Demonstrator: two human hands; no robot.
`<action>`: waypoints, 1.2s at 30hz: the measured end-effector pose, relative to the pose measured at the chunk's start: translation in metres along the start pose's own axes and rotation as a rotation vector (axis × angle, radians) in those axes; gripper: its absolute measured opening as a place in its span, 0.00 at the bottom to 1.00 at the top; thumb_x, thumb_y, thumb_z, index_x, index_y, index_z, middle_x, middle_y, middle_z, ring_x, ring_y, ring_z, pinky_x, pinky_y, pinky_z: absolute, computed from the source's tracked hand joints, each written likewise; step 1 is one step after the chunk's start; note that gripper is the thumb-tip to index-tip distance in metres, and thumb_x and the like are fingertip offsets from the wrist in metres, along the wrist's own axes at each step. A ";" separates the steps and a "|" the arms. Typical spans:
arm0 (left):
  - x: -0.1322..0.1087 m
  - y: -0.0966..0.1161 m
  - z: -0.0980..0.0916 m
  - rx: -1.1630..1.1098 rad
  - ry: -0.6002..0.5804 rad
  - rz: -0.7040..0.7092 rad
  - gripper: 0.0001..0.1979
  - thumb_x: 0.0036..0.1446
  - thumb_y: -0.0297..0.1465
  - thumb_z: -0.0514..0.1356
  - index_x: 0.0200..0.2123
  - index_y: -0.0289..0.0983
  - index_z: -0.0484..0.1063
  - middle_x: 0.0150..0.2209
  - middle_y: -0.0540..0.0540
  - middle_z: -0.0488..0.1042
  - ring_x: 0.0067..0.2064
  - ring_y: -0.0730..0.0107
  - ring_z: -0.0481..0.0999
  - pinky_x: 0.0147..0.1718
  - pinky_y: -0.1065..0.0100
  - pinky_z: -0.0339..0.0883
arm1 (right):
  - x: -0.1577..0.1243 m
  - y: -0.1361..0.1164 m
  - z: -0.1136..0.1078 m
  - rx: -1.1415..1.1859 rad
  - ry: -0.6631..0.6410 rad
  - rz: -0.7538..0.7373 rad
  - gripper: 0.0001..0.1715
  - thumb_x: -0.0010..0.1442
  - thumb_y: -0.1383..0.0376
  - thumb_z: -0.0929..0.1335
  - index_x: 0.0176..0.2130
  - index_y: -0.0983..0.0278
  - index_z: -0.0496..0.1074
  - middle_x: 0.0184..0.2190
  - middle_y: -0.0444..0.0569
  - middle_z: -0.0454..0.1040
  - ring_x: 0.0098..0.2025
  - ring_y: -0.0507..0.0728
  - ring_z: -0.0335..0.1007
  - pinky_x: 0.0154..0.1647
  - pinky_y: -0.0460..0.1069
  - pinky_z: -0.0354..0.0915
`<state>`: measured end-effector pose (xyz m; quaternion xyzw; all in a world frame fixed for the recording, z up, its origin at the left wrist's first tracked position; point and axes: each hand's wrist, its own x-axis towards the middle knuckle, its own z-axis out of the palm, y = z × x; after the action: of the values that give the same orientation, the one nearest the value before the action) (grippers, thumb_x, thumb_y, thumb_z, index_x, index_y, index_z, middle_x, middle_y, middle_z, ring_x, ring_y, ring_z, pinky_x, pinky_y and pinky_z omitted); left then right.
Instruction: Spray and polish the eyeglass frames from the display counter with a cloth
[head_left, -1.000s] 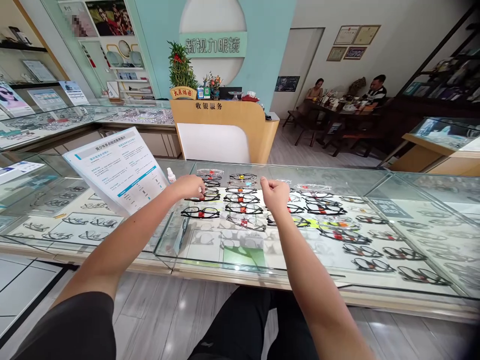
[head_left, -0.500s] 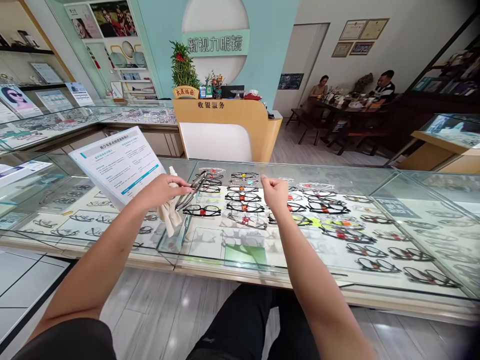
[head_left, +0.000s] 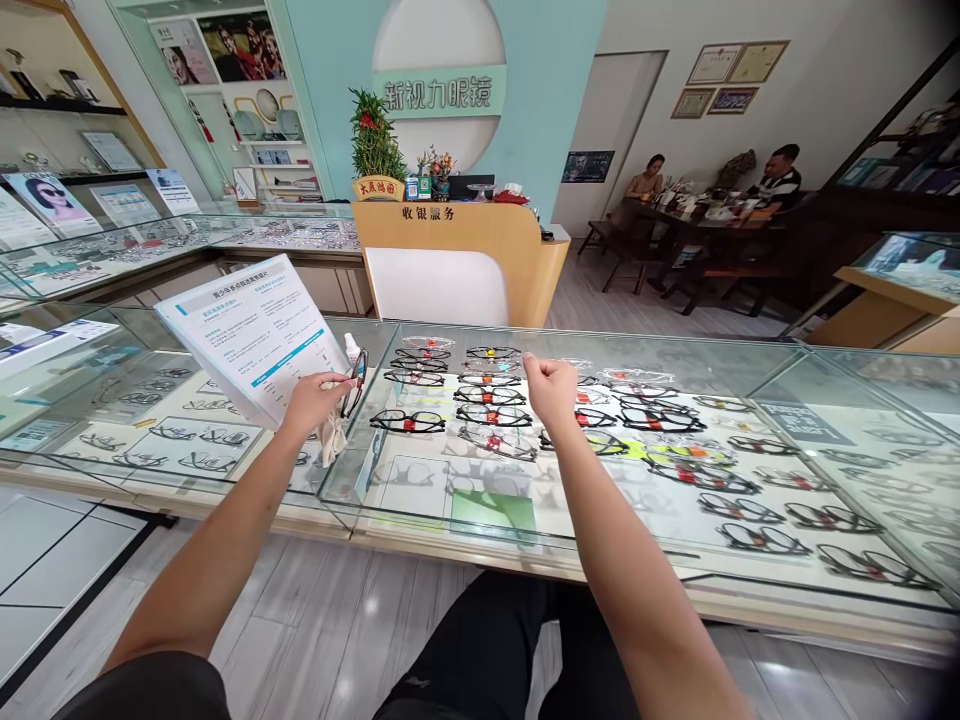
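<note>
My left hand (head_left: 315,400) pinches a dark-framed pair of glasses (head_left: 355,384) between thumb and fingers, holding it upright on edge above the glass counter (head_left: 420,520). A pale beige cloth (head_left: 333,438) shows just below this hand; I cannot tell whether the fingers touch it. Behind the glasses is the top of a white bottle (head_left: 351,347). On the right, my right hand (head_left: 552,388) is closed in a fist over the counter, near several rows of eyeglass frames (head_left: 492,396). What it holds, if anything, is hidden.
A printed sheet (head_left: 244,330) stands tilted behind my left hand. More spectacle frames (head_left: 757,537) fill the display to the right. Beyond the counter is a wooden cashier desk (head_left: 450,235). Two people sit at a dark table (head_left: 686,212) at the back right.
My left hand has drawn slightly left, and the glasses in it have turned from slanted to nearly upright. More of the white bottle shows. My right fist stays in place.
</note>
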<state>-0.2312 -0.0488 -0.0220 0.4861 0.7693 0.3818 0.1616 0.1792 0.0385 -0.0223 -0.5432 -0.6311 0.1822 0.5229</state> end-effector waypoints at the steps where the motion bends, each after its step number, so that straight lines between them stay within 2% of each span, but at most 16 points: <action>1: 0.001 -0.001 0.002 -0.011 0.003 0.008 0.24 0.49 0.55 0.69 0.38 0.42 0.87 0.27 0.47 0.78 0.36 0.53 0.79 0.36 0.61 0.66 | 0.000 0.000 0.000 0.001 -0.003 0.003 0.38 0.68 0.40 0.64 0.20 0.57 0.45 0.20 0.40 0.42 0.25 0.51 0.39 0.30 0.53 0.43; 3: 0.003 -0.001 0.007 -0.040 0.008 0.034 0.23 0.50 0.53 0.70 0.38 0.42 0.87 0.36 0.44 0.85 0.42 0.51 0.82 0.41 0.61 0.69 | 0.000 0.000 0.000 0.004 -0.009 0.006 0.39 0.67 0.39 0.64 0.20 0.57 0.45 0.20 0.40 0.43 0.26 0.51 0.39 0.31 0.53 0.43; 6: 0.003 -0.001 0.011 -0.078 -0.006 0.035 0.22 0.51 0.52 0.70 0.40 0.41 0.88 0.46 0.42 0.88 0.49 0.48 0.83 0.47 0.61 0.72 | -0.001 -0.001 0.001 0.014 -0.015 0.014 0.39 0.66 0.38 0.64 0.20 0.57 0.45 0.20 0.40 0.43 0.26 0.51 0.39 0.31 0.53 0.43; 11: 0.001 0.006 0.014 -0.154 0.031 0.035 0.20 0.51 0.49 0.71 0.40 0.40 0.88 0.53 0.41 0.88 0.58 0.46 0.83 0.60 0.58 0.71 | -0.002 -0.003 0.000 0.028 -0.019 0.011 0.39 0.67 0.39 0.65 0.21 0.57 0.44 0.21 0.40 0.42 0.27 0.51 0.38 0.31 0.53 0.42; 14: -0.003 0.022 0.017 -0.277 0.053 0.078 0.20 0.50 0.49 0.73 0.40 0.41 0.87 0.55 0.41 0.87 0.61 0.46 0.82 0.65 0.56 0.69 | -0.003 -0.004 0.001 0.070 -0.044 -0.017 0.37 0.67 0.43 0.66 0.21 0.57 0.45 0.21 0.39 0.42 0.27 0.51 0.39 0.31 0.53 0.42; 18: -0.008 0.064 0.034 -0.525 -0.057 0.157 0.25 0.49 0.52 0.76 0.42 0.39 0.86 0.48 0.41 0.88 0.56 0.49 0.84 0.62 0.55 0.73 | -0.009 -0.011 0.008 0.170 -0.124 -0.081 0.34 0.66 0.45 0.68 0.22 0.57 0.49 0.21 0.39 0.47 0.27 0.51 0.45 0.31 0.52 0.47; 20: -0.010 0.089 0.050 -0.625 -0.123 0.225 0.28 0.47 0.54 0.77 0.41 0.38 0.85 0.46 0.41 0.88 0.54 0.50 0.85 0.60 0.55 0.75 | -0.013 -0.016 0.013 0.236 -0.188 -0.097 0.31 0.66 0.43 0.69 0.23 0.58 0.57 0.22 0.39 0.53 0.28 0.52 0.49 0.32 0.51 0.50; 23: -0.013 0.121 0.079 -0.713 -0.252 0.294 0.32 0.46 0.59 0.77 0.41 0.39 0.84 0.47 0.41 0.88 0.53 0.52 0.85 0.58 0.55 0.77 | -0.021 -0.024 0.018 0.360 -0.273 -0.083 0.25 0.66 0.41 0.71 0.34 0.59 0.75 0.22 0.37 0.56 0.27 0.53 0.51 0.33 0.51 0.52; 25: -0.016 0.134 0.099 -0.743 -0.311 0.348 0.32 0.47 0.60 0.77 0.41 0.39 0.83 0.47 0.41 0.87 0.52 0.53 0.85 0.57 0.55 0.77 | -0.024 -0.028 0.020 0.431 -0.298 -0.081 0.25 0.66 0.41 0.72 0.42 0.60 0.79 0.22 0.36 0.56 0.27 0.54 0.52 0.33 0.51 0.53; 27: -0.019 0.139 0.116 -0.772 -0.348 0.384 0.31 0.48 0.59 0.77 0.40 0.39 0.82 0.49 0.40 0.87 0.54 0.53 0.85 0.57 0.55 0.77 | -0.026 -0.029 0.021 0.472 -0.305 -0.085 0.27 0.66 0.41 0.73 0.46 0.60 0.80 0.23 0.36 0.57 0.27 0.53 0.52 0.33 0.51 0.54; 30: -0.024 0.138 0.134 -0.810 -0.368 0.389 0.30 0.49 0.58 0.77 0.39 0.38 0.81 0.49 0.40 0.86 0.53 0.54 0.85 0.56 0.55 0.78 | -0.026 -0.030 0.023 0.484 -0.301 -0.072 0.28 0.63 0.39 0.75 0.44 0.60 0.78 0.22 0.35 0.57 0.26 0.53 0.52 0.32 0.51 0.55; 33: -0.027 0.133 0.141 -0.884 -0.373 0.352 0.29 0.46 0.56 0.80 0.37 0.38 0.82 0.44 0.42 0.86 0.49 0.57 0.84 0.54 0.55 0.79 | -0.025 -0.029 0.024 0.456 -0.308 -0.070 0.29 0.63 0.37 0.74 0.40 0.59 0.77 0.21 0.36 0.57 0.26 0.53 0.53 0.32 0.52 0.55; 36: -0.030 0.130 0.141 -0.961 -0.385 0.347 0.26 0.44 0.51 0.82 0.37 0.39 0.85 0.44 0.43 0.86 0.47 0.58 0.85 0.52 0.56 0.80 | -0.027 -0.028 0.025 0.438 -0.325 -0.101 0.29 0.66 0.37 0.73 0.38 0.59 0.76 0.22 0.37 0.59 0.27 0.54 0.54 0.33 0.51 0.56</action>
<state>-0.0485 0.0163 -0.0216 0.5385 0.3732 0.6155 0.4380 0.1401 0.0138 -0.0217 -0.3485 -0.6786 0.3726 0.5285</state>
